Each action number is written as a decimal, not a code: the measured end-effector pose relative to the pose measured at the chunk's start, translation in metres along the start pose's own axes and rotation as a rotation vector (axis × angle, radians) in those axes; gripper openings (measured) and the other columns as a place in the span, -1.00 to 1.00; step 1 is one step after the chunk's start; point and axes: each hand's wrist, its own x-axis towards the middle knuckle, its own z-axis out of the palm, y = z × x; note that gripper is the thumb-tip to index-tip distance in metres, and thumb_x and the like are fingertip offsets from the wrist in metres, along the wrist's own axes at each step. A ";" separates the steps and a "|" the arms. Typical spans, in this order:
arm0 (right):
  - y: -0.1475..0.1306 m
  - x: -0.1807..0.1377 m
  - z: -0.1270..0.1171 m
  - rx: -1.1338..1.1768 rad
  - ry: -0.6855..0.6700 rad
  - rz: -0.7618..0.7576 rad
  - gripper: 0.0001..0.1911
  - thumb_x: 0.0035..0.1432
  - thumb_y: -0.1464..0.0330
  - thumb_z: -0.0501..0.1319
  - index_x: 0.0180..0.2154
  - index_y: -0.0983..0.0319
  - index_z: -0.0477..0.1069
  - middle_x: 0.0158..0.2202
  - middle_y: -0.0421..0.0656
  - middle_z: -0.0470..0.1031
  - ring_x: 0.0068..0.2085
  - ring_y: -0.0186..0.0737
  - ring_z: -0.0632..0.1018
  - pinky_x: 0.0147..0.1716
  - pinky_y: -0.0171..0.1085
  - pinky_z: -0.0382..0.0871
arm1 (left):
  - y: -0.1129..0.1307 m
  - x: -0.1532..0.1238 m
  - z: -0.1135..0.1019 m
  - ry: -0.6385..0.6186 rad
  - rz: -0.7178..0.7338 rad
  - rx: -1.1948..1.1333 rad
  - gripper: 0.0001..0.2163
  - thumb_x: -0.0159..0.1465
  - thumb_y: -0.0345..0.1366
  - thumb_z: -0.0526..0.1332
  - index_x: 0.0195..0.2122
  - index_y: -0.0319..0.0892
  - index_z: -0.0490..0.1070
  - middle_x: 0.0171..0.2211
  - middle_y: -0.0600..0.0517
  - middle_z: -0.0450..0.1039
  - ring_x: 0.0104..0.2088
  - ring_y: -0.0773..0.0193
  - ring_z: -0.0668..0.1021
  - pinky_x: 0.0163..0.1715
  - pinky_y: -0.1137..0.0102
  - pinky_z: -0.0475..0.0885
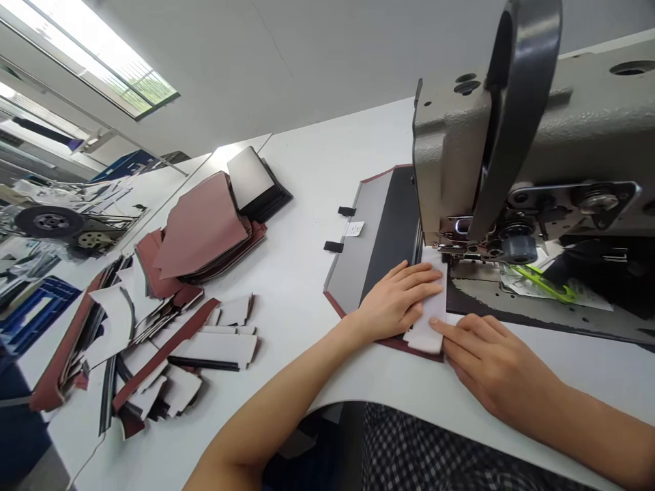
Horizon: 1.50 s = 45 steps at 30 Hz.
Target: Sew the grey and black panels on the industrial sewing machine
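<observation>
My left hand (396,301) lies flat across a white padding strip (428,320), pressing it onto a grey and black panel with a maroon edge (379,239). My right hand (491,361) holds the strip's lower end down with its fingertips. The strip's upper end reaches the presser foot (450,249) of an industrial sewing machine (512,143). The needle area is partly hidden by the machine head. Two small black tabs (346,211) and a small white label (355,229) sit at the panel's far edge.
Stacks of maroon panels (199,225) and black-and-white pieces (253,183) lie on the white table (291,204), beside loose cut pieces (164,348). Green-handled snips (545,285) rest on papers behind the needle. Blue crates (31,314) and a machine wheel (50,221) stand beyond the table.
</observation>
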 end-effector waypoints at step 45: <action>0.016 0.005 -0.002 0.078 0.019 0.240 -0.64 0.22 0.57 0.09 -0.09 0.14 0.54 -0.25 -0.10 0.38 -0.15 -0.12 0.37 -0.15 -0.13 0.16 | -0.006 -0.003 0.006 0.139 0.062 -0.045 -0.71 0.39 -0.45 0.04 0.05 -0.13 0.45 0.13 -0.02 0.52 0.24 0.21 0.45 0.32 0.17 0.29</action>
